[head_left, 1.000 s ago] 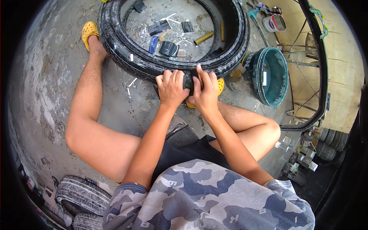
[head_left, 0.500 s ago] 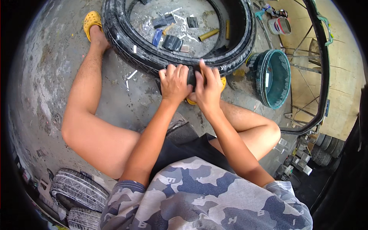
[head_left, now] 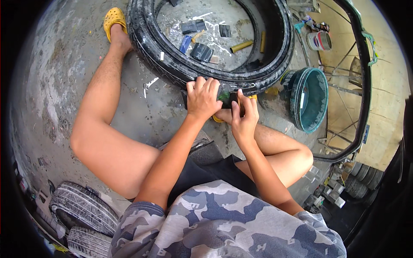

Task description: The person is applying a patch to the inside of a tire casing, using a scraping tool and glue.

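A large black tire (head_left: 146,47) lies on its side in front of me, wet-looking and smeared with white. My left hand (head_left: 203,98) curls its fingers over the tire's near edge, thumb pointing right. Just right of it, my right hand (head_left: 245,116) pinches a small black block (head_left: 233,99) between thumb and fingers, close to the tread. A green patch (head_left: 223,95) shows between the two hands. What lies under the left palm is hidden, though a dark edge sticks out on its left side.
Inside the tire ring lie black rubber pieces (head_left: 201,52), a blue strip (head_left: 185,44) and a yellowish tube (head_left: 241,46). A teal bucket (head_left: 312,101) stands to the right, near a white pail (head_left: 319,41) and a black frame (head_left: 365,86). More tires (head_left: 84,206) are at lower left.
My right hand has drawn back from the tire and away from my left hand, uncovering the green patch and the small black block. The left hand stays on the tire's edge.
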Available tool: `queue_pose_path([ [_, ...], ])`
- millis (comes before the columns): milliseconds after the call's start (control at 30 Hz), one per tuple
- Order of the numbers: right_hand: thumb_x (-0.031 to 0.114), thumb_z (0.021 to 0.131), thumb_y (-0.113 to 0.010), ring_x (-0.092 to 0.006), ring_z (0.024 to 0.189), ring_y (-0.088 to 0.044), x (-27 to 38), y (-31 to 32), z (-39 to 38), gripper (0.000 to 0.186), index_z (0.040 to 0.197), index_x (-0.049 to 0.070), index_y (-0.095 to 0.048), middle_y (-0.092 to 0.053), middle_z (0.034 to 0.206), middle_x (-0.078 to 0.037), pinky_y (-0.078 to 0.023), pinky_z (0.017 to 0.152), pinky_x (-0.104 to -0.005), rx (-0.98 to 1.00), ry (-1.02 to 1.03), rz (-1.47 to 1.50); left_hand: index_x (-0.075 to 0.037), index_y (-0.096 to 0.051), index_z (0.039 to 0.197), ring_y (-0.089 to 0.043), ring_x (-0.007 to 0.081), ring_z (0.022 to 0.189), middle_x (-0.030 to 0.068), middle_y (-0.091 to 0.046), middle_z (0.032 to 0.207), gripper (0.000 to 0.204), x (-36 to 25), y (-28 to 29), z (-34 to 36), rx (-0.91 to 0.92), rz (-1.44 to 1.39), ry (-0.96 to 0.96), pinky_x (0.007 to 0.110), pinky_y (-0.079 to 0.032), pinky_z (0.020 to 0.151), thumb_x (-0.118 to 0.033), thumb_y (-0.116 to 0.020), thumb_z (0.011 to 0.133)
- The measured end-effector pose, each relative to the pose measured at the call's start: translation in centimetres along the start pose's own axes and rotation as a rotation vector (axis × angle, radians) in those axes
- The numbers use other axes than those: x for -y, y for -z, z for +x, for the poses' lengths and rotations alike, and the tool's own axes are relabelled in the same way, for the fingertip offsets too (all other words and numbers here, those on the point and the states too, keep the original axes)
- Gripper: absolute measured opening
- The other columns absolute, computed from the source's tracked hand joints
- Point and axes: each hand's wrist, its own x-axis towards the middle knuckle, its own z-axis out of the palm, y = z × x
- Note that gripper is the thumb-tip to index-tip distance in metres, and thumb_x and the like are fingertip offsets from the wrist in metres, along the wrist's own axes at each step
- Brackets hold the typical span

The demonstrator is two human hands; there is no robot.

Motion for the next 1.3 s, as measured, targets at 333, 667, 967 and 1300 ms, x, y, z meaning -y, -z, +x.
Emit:
queue_pose_path([
  [333,0.006,0.086,-0.070,-0.0088,0.058,-0.048,1.1,1.3,5.8,0.032,0.117,0.003,-0.065,-0.053,0.063,-0.001,-0.044,0.056,-0.0274,0.047,-0.401,0.081,-0.014,-0.053,0.092,-0.051,0.0218,0.092,-0.0016,-0.057,0.091,0.042,0.2,0.3,0.0,-0.019,-0.028,0.009,0.040,-0.034,0.080,-0.019,-0.074,0.056],
  [667,0.001,0.086,-0.066,-0.0292,0.076,-0.059,-0.1,-1.1,2.0,0.029,0.114,-0.002,-0.065,-0.058,0.085,-0.015,-0.047,0.070,-0.0377,-0.002,-0.073,-0.089,-0.015,-0.053,0.091,-0.052,0.0209,0.093,-0.0012,-0.057,0.090,0.041,0.0,0.4,-0.1,-0.033,-0.040,-0.010,0.039,-0.035,0.081,-0.020,-0.075,0.057],
  [967,0.003,0.085,-0.070,-0.0103,0.062,-0.041,0.8,-1.6,3.5,0.024,0.108,-0.002,-0.068,-0.046,0.067,-0.001,-0.040,0.059,-0.0268,-0.049,-0.084,-0.033,-0.014,-0.055,0.095,-0.051,0.0223,0.094,-0.0009,-0.059,0.095,0.046,0.3,0.3,-0.3,0.031,-0.080,0.018,0.040,-0.035,0.081,-0.021,-0.076,0.055],
  [1300,0.003,0.085,-0.069,-0.0171,0.064,-0.050,0.4,-1.1,2.4,0.029,0.114,0.000,-0.066,-0.051,0.077,-0.007,-0.041,0.059,-0.0316,-0.010,-0.086,-0.007,-0.013,-0.054,0.095,-0.052,0.0225,0.096,-0.0003,-0.059,0.095,0.045,0.4,0.1,-0.3,-0.016,-0.087,0.010,0.041,-0.035,0.081,-0.019,-0.074,0.054],
])
